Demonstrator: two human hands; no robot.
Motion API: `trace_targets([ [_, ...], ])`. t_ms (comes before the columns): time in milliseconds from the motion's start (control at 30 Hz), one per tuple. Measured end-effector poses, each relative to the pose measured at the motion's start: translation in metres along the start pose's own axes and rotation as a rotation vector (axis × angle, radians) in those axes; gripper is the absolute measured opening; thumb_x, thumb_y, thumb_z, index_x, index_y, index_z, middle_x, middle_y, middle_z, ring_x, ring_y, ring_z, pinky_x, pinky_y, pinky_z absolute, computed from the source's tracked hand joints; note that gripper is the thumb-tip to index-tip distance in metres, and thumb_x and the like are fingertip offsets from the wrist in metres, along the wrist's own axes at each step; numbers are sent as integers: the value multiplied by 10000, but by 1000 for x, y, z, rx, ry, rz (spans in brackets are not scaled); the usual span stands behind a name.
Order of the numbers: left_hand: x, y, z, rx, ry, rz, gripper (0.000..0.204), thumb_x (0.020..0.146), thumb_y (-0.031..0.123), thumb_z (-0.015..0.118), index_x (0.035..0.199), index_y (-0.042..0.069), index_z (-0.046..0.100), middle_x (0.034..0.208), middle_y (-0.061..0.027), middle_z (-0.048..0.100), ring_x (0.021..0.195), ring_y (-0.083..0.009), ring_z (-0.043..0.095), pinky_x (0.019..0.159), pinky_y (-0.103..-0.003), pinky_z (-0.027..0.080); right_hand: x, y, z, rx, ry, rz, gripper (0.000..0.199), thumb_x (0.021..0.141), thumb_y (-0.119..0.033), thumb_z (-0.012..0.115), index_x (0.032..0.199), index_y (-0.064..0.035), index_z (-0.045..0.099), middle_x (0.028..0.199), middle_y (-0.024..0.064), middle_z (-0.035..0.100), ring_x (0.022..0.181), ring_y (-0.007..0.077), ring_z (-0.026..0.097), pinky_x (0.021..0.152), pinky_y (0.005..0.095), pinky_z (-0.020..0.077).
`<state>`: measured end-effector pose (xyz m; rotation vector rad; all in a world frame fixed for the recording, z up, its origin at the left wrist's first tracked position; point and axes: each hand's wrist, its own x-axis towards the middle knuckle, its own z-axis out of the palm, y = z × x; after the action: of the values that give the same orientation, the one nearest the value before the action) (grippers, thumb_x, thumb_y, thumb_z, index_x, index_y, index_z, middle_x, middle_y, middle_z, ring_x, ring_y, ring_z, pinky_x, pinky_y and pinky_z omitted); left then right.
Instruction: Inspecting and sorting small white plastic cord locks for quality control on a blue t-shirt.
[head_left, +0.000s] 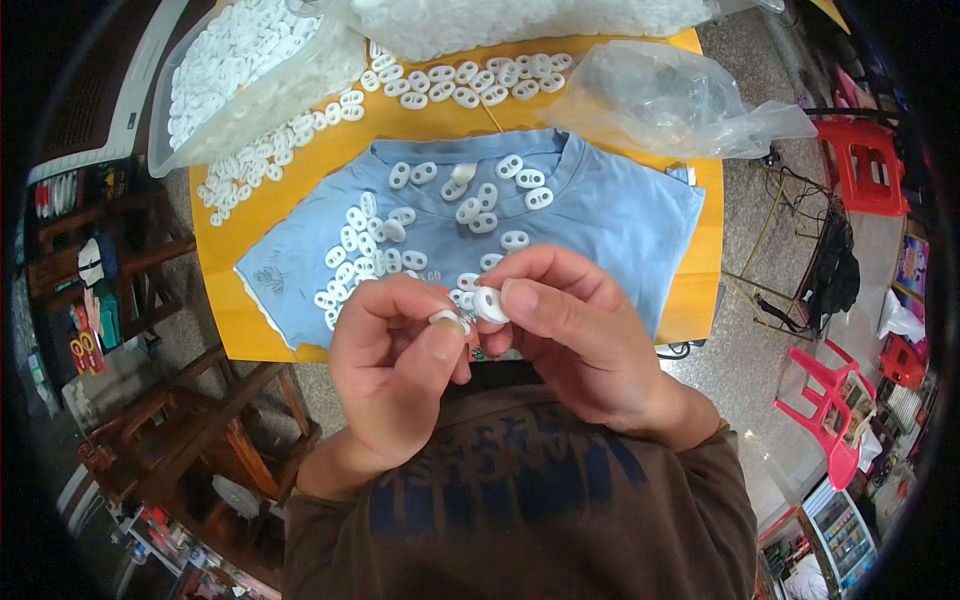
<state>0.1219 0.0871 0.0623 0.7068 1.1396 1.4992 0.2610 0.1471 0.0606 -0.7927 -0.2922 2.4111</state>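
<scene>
Close together over the near edge of the table, both hands pinch small white plastic pieces. My left hand (388, 365) is closed, thumb against fingers, on a small white piece (445, 317) that its fingertips mostly cover. Between thumb and forefinger, my right hand (590, 335) grips a white oval two-hole piece (489, 304); the two pieces are nearly touching, and I cannot tell if they are joined. Beneath lies a light blue T-shirt (625, 225), with many loose white two-hole pieces (414, 259) scattered over it.
The shirt covers much of a yellow table (700, 300). More white pieces (440, 91) lie along its far side. A clear tub (157, 140) full of them stands far left, near a crumpled plastic bag (650, 95) at far right. Red stools (832, 400) and wooden furniture (200, 430) flank the table.
</scene>
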Motion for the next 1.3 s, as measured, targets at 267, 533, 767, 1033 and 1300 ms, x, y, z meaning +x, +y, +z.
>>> trace_targets([
  [267, -4, -4, -2, 31, -20, -25, 143, 822, 8, 575, 931, 9, 482, 852, -68, 536, 589, -59, 487, 517, -174, 408, 0, 2, -2, -112, 29, -78, 175, 867, -121, 576, 994, -1, 563, 852, 47, 594, 730, 87, 535, 663, 221, 449],
  [533, -4, -5, -3, 26, -15, -25, 135, 828, 21, 568, 930, 6, 481, 850, -70, 533, 587, -57, 484, 526, -168, 405, -3, 2, -5, -258, -67, -179, 196, 896, -99, 525, 1070, -12, 555, 905, 17, 581, 781, 72, 522, 697, 207, 438],
  [767, -4, -4, -2, -39, -8, -69, 133, 829, 27, 564, 930, 2, 480, 833, -68, 533, 588, -62, 488, 525, -173, 407, 1, 3, -22, -510, -203, -375, 209, 889, -36, 510, 1093, -10, 543, 999, 49, 563, 858, 111, 553, 769, 240, 454],
  [1033, -5, -4, -3, -21, -25, -112, 128, 829, 11, 560, 939, 6, 494, 817, -48, 538, 584, -52, 484, 526, -172, 400, -6, 0, -16, -412, -152, -265, 203, 880, -46, 527, 1076, 2, 548, 1000, 71, 553, 889, 113, 534, 755, 235, 437],
  [1300, -2, -1, 0, 22, -29, -87, 124, 824, -2, 574, 935, 12, 521, 830, -24, 541, 615, -34, 487, 542, -163, 394, 0, -4, -21, -597, -219, -379, 198, 859, -27, 542, 1053, 3, 570, 966, 77, 568, 868, 133, 545, 744, 250, 433],
])
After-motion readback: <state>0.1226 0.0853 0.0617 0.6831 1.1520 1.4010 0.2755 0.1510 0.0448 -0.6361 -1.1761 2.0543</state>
